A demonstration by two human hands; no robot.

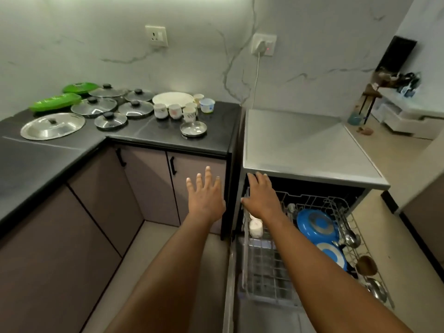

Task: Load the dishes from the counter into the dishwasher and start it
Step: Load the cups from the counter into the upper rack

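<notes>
Blue plates are racked, but lids and cups at 11 o'clock on the counter aren't loaded yet, left hand and right hand empty, fingers spread.

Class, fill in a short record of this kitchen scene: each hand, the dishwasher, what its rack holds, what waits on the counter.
left hand: open, fingers spread, before the brown cabinet door
right hand: open, above the silver wire rack's left edge
machine: grey-topped dishwasher, open, rack pulled out
rack holds: two round blue pans, steel spoons
waiting: on the black counter, black-knobbed glass lids, green plastic trays, white cups
</notes>
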